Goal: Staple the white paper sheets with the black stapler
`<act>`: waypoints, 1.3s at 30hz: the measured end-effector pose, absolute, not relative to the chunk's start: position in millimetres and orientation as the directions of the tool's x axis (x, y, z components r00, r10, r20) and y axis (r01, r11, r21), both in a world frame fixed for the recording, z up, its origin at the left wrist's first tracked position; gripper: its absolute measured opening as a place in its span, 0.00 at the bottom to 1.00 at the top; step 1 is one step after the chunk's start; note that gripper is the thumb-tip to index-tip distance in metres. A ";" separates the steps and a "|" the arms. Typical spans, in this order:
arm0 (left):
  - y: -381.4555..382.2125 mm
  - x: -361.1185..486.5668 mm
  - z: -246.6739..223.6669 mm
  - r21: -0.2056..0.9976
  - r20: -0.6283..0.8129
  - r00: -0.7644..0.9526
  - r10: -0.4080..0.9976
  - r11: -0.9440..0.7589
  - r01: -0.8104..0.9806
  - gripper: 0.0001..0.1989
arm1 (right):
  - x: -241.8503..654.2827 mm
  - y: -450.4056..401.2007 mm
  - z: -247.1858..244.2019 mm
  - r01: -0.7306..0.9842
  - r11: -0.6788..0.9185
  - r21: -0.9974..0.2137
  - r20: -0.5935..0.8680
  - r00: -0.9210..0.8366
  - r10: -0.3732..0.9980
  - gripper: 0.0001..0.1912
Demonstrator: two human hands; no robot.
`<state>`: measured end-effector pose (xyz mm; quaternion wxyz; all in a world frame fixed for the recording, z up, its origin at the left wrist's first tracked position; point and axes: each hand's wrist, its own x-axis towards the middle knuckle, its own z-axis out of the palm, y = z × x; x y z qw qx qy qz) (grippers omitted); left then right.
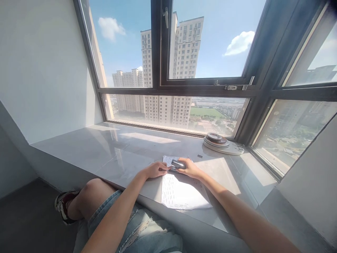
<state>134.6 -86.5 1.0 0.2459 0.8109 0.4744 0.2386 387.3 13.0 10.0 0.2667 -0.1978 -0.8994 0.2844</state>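
Note:
A dark stapler [178, 164] rests over the far part of a white sheet of paper [181, 195] on the sill. My right hand [190, 168] is wrapped round the stapler's right end. From the other side, my left hand [157, 170] reaches in with curled fingers, its fingertips at the stapler's left end and the paper's left edge. What those fingertips pinch, if anything, is too small to make out. Many short dark marks, possibly staples, run down the sheet's left side and along its near edge. Beyond the right hand lies a small dark bar [200, 156], perhaps a strip of staples.
A stack of plates [216, 140] stands at the back right of the grey tiled windowsill [105, 154], close to the window frame [155, 92]. The sill's front edge runs just above my bent legs [97, 196]. A wall [47, 70] bounds the left side.

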 end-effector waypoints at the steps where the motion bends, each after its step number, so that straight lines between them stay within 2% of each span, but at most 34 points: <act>1: -86.1 134.4 0.2 0.627 0.162 0.417 0.894 -0.420 0.657 0.15 | 387.7 13.7 10.3 0.219 0.745 -0.630 0.343 -0.782 0.520 0.10; 6: -87.4 135.4 0.0 0.617 0.184 0.335 0.924 -0.374 0.692 0.22 | 397.3 18.7 16.5 0.248 0.688 -0.682 0.219 -0.828 0.516 0.18; 11: -91.3 136.9 5.0 0.606 0.176 0.324 0.929 -0.362 0.708 0.22 | 421.6 28.3 28.7 0.308 0.622 -0.720 0.072 -0.858 0.508 0.22; 17: -92.8 137.2 5.9 0.627 0.179 0.322 0.929 -0.360 0.690 0.21 | 462.5 49.3 41.2 0.417 0.608 -0.675 -0.116 -0.875 0.471 0.23; 20: -92.6 136.5 4.4 0.635 0.182 0.320 0.930 -0.360 0.684 0.19 | 475.1 57.6 42.1 0.509 0.585 -0.631 -0.202 -0.836 0.510 0.21; 25: -91.2 133.9 2.5 0.633 0.184 0.350 0.918 -0.383 0.673 0.17 | 478.0 59.6 40.2 0.591 0.579 -0.562 -0.227 -0.783 0.579 0.19; 29: -89.4 132.5 0.1 0.614 0.179 0.364 0.914 -0.393 0.685 0.17 | 482.6 62.1 40.4 0.560 0.548 -0.621 -0.225 -0.797 0.560 0.33; 32: -87.9 131.7 -2.1 0.613 0.186 0.365 0.912 -0.399 0.682 0.17 | 486.5 72.0 36.7 0.536 0.500 -0.680 -0.156 -0.772 0.616 0.36; 34: -87.8 131.4 -2.3 0.618 0.188 0.364 0.912 -0.398 0.678 0.18 | 485.3 80.8 30.5 0.506 0.549 -0.665 0.012 -0.728 0.686 0.35; 37: -89.6 131.8 0.3 0.639 0.192 0.366 0.911 -0.399 0.658 0.20 | 477.9 92.1 14.9 0.493 0.661 -0.566 0.357 -0.575 0.736 0.28; 39: -91.5 132.5 2.8 0.655 0.196 0.367 0.909 -0.400 0.641 0.21 | 472.0 97.1 2.4 0.505 0.702 -0.502 0.460 -0.531 0.712 0.22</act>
